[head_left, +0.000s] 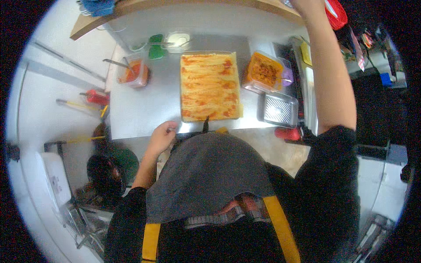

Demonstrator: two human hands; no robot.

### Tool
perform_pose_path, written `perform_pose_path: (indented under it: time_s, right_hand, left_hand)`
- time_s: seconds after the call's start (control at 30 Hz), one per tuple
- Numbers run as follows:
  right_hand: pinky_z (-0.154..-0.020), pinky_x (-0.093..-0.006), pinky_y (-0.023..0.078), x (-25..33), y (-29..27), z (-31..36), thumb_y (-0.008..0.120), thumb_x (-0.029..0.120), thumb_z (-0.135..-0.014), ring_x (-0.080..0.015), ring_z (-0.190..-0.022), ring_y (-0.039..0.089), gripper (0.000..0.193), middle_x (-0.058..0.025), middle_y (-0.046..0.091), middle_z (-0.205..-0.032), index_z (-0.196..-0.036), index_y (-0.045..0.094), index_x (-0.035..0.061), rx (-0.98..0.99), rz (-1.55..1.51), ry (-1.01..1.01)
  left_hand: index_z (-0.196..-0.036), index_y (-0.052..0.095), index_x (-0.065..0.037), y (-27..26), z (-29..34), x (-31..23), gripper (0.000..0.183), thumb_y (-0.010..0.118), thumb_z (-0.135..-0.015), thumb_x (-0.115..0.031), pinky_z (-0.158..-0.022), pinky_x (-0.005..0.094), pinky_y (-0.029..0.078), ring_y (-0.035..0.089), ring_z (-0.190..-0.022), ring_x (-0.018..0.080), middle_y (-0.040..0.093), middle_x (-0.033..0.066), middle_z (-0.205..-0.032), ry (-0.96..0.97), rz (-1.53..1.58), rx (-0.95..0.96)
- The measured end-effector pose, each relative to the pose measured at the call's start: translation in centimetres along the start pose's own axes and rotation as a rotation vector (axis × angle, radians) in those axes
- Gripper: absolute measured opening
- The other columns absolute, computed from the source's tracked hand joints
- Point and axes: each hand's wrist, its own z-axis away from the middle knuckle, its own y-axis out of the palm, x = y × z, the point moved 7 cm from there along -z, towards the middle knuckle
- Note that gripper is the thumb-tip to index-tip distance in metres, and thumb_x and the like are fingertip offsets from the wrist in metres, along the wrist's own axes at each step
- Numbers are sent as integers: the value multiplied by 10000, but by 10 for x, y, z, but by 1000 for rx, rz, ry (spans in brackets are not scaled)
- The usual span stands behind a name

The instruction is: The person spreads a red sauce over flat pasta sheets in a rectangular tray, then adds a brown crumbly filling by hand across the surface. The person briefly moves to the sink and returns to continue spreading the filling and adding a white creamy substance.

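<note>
In front of me on the steel table lies a rectangular tray of pasta [210, 85], pale ridged rows streaked with red sauce. My left hand [164, 135] hangs by the table's near edge, just off the tray's lower left corner, its fingers curled and nothing visible in them. High at the upper right, my right hand [302, 5] reaches over the wooden shelf; the frame's top edge cuts off its fingers, so what it touches is hidden. A tub of red sauce [140, 76] with utensils stands left of the tray. An orange-brown filling [265, 70] sits in a tub to the right.
Behind the tray stand a white tub of pale cream [177, 41] and a green item [156, 46]. A clear plastic container [280, 108] sits at the table's right. The wooden shelf [210, 5] runs above the far side. A red object [288, 133] is beside the table's right front corner.
</note>
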Motion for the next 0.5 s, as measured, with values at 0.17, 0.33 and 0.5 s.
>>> perform_pose_path:
  time_s: [0.17, 0.33, 0.5]
  right_hand:
    - [-883, -393, 546, -59, 47, 161, 662, 303, -952, -316, -981, 720, 334, -168, 748, -1054, -1165, 713, 51, 99, 39, 140]
    - [-987, -512, 545, -169, 136, 300, 655, 332, -939, -370, -1193, 658, 410, -200, 679, -1272, -1275, 672, 96, 869, 597, 529]
    - [-857, -508, 601, -198, 168, 330, 552, 217, -947, -377, -1018, 738, 298, -189, 752, -1101, -1106, 752, 62, 941, 561, 332]
  left_hand:
    - [-1174, 687, -36, 16, -18, 6, 279, 643, -913, -123, -862, 366, 553, 706, -951, 254, 738, 130, -1088, 111, -14, 44]
    - [-1155, 685, -31, 36, -38, -7, 247, 655, -925, -117, -867, 358, 550, 702, -975, 240, 736, 132, -1077, 190, -2, 112]
    - [-1127, 680, -18, 49, -49, -57, 229, 649, -930, -131, -849, 384, 558, 712, -967, 271, 730, 178, -1047, 235, -29, 90]
